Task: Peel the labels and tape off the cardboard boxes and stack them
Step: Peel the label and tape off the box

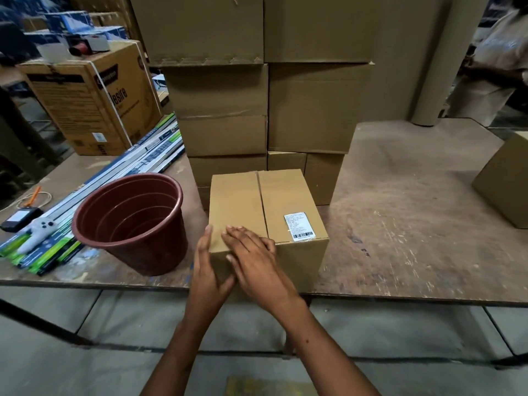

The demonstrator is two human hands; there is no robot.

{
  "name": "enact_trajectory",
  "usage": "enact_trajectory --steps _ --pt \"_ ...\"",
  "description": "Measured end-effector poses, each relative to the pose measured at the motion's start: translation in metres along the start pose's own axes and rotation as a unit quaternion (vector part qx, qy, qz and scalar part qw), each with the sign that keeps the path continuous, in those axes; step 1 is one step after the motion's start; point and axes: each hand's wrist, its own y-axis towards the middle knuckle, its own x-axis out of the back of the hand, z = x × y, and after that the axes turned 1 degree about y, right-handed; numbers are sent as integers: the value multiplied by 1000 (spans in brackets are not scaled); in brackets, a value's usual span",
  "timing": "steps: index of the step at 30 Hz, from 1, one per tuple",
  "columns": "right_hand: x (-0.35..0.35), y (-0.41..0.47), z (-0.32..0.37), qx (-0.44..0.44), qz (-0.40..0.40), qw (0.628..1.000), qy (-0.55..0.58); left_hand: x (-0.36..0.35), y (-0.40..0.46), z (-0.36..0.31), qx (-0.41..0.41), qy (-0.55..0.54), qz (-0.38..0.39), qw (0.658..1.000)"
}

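A closed cardboard box [288,195] stands at the table's near edge, a strip of clear tape running along its top seam. A white label with a barcode [299,226] is stuck on the top near the front right corner. My left hand [206,270] lies flat against the box's left front corner, fingers straight. My right hand [253,257] rests across the front top edge with straight fingers, covering part of the left flap. Behind the box rises a stack of plain cardboard boxes [265,104].
A brown plastic bucket [131,221] stands left of the box. Long flat packages [120,178], a white game controller [38,231] and a printed carton [94,95] fill the table's left. Another box [505,181] sits at the right edge. A person [498,58] stands far right.
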Motion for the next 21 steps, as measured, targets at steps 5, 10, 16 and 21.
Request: enact_trajectory --steps 5,10,16,21 --pt "24 -10 -32 -101 -73 992 -10 6 10 -11 6 31 -29 999" --pt "48 -15 -68 -190 -93 976 -52 2 23 -45 -102 160 -38 981" --pt "58 -15 -71 -254 -118 955 -102 -22 67 -84 -194 255 113 941" --pt "64 -6 -59 -299 -106 938 -139 -34 83 -74 -161 243 196 936"
